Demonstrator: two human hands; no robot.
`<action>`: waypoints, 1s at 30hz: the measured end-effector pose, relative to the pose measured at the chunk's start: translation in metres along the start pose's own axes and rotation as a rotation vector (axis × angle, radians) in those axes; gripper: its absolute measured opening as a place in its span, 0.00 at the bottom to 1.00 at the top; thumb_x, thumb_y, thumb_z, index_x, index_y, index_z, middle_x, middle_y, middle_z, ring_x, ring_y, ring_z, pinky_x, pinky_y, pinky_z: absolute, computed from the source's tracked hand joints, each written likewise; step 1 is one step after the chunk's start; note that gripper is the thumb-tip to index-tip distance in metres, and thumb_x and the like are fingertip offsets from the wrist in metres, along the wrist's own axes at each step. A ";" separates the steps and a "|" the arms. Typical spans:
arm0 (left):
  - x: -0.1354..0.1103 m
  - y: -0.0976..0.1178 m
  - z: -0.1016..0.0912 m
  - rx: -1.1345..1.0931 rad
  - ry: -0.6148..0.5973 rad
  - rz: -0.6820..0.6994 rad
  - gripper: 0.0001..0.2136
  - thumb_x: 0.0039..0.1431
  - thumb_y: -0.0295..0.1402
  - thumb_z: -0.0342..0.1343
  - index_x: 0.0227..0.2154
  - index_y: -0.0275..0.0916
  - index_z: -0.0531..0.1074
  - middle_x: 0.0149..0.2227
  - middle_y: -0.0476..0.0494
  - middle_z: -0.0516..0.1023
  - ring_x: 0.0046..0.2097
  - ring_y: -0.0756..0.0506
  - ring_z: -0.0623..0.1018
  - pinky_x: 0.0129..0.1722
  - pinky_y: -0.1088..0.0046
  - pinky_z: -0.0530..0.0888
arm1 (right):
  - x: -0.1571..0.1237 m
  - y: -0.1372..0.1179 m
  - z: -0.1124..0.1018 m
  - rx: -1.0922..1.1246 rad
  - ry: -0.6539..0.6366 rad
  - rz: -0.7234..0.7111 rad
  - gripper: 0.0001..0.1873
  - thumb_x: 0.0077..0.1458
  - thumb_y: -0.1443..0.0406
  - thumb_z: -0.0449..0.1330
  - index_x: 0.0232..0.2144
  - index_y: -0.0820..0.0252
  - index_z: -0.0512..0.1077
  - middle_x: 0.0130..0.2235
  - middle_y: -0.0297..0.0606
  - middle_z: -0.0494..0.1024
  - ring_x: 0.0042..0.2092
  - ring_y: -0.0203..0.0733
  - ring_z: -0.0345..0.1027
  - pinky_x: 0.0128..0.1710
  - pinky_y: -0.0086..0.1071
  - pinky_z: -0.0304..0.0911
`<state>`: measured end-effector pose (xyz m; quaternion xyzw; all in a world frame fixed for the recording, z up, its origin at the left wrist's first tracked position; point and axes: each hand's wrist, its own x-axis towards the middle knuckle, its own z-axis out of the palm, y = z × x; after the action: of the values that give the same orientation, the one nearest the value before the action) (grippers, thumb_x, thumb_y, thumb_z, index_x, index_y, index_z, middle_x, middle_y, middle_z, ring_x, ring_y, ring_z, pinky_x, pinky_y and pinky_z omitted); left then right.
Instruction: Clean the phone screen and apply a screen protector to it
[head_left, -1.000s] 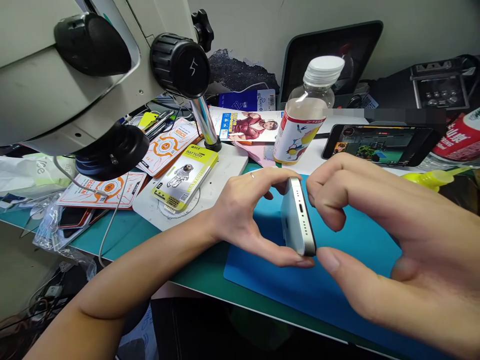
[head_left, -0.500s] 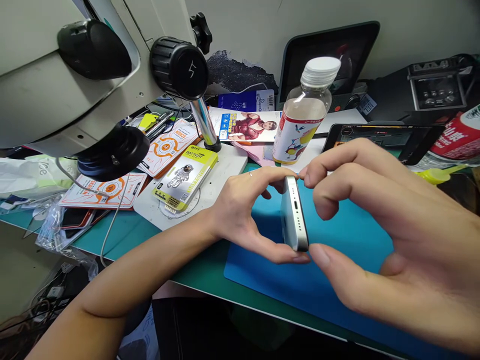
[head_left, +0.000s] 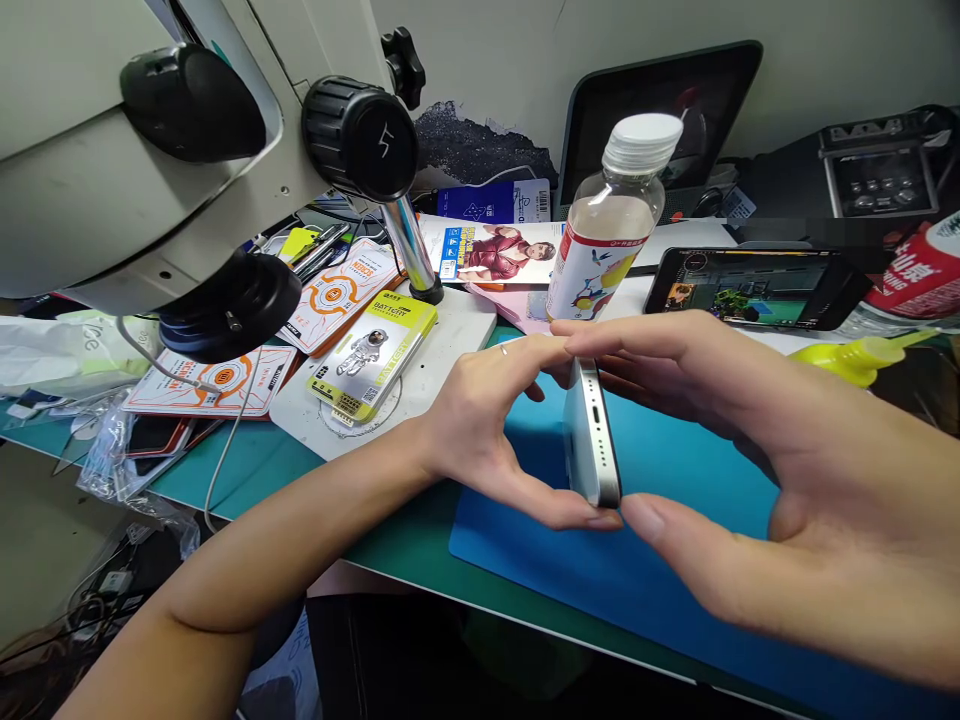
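Note:
A smartphone (head_left: 594, 440) with a silver frame is held on edge, its charging port and speaker holes facing me. My left hand (head_left: 499, 435) grips it from the left, thumb under the lower edge and fingers along the upper one. From the other side, my right hand (head_left: 780, 470) spans the phone, its index finger over the upper edge beside the left fingertips. My right thumb lies at the lower corner, close to the left thumb. The right hand's other fingers are partly hidden behind the phone's screen side. Below both hands lies a blue mat (head_left: 540, 560).
A microscope (head_left: 225, 200) looms at the left over its white base (head_left: 300, 405). A yellow battery pack (head_left: 371, 355) lies on that base. A drink bottle (head_left: 604, 240) stands behind my hands. To its right are a propped phone (head_left: 757, 285) and a yellow squeeze bottle (head_left: 847, 358).
My right hand's curled fingers have straightened and moved over the phone's upper edge. The phone has barely shifted in my left hand. The propped phone's screen picture is different.

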<state>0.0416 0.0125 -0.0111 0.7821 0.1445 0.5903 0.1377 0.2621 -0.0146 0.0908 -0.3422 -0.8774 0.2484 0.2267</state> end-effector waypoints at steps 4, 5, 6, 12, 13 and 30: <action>0.002 0.000 -0.002 0.029 -0.034 0.013 0.41 0.51 0.57 0.73 0.61 0.38 0.70 0.43 0.42 0.84 0.38 0.43 0.83 0.30 0.69 0.79 | 0.001 -0.003 -0.004 0.003 -0.054 -0.001 0.39 0.56 0.56 0.68 0.67 0.24 0.64 0.62 0.24 0.81 0.57 0.55 0.81 0.45 0.39 0.84; 0.002 0.000 -0.002 0.042 -0.031 0.007 0.41 0.50 0.58 0.73 0.60 0.38 0.70 0.42 0.43 0.84 0.38 0.44 0.83 0.29 0.69 0.79 | 0.001 -0.003 -0.004 -0.004 -0.049 -0.006 0.39 0.56 0.56 0.68 0.67 0.24 0.65 0.62 0.25 0.81 0.57 0.55 0.82 0.44 0.38 0.84; 0.003 0.001 -0.002 0.050 -0.027 0.004 0.40 0.50 0.58 0.72 0.59 0.38 0.71 0.42 0.43 0.84 0.37 0.44 0.83 0.29 0.70 0.79 | 0.001 -0.002 -0.004 -0.015 -0.045 -0.014 0.39 0.56 0.56 0.68 0.67 0.24 0.65 0.61 0.25 0.81 0.57 0.55 0.82 0.42 0.38 0.84; 0.004 0.000 -0.005 0.017 -0.060 0.016 0.39 0.49 0.55 0.73 0.58 0.36 0.70 0.44 0.42 0.84 0.38 0.44 0.83 0.30 0.69 0.80 | -0.003 0.000 -0.004 -0.095 -0.018 -0.047 0.36 0.60 0.52 0.64 0.68 0.26 0.63 0.61 0.27 0.81 0.58 0.56 0.82 0.40 0.36 0.84; 0.004 0.000 -0.005 0.020 -0.058 0.011 0.40 0.49 0.55 0.73 0.58 0.37 0.70 0.44 0.42 0.84 0.38 0.44 0.83 0.30 0.69 0.80 | -0.003 0.000 -0.004 -0.100 -0.018 -0.048 0.36 0.60 0.51 0.64 0.68 0.26 0.63 0.62 0.27 0.81 0.58 0.56 0.82 0.40 0.36 0.84; 0.003 0.001 -0.004 0.020 -0.033 0.015 0.40 0.49 0.54 0.74 0.60 0.38 0.70 0.44 0.43 0.84 0.39 0.43 0.83 0.32 0.68 0.80 | -0.001 -0.001 0.000 -0.122 -0.001 -0.054 0.36 0.60 0.52 0.63 0.69 0.28 0.63 0.63 0.27 0.81 0.57 0.58 0.82 0.45 0.42 0.84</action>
<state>0.0384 0.0135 -0.0069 0.7941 0.1423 0.5769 0.1277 0.2627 -0.0157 0.0914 -0.3316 -0.8999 0.1885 0.2115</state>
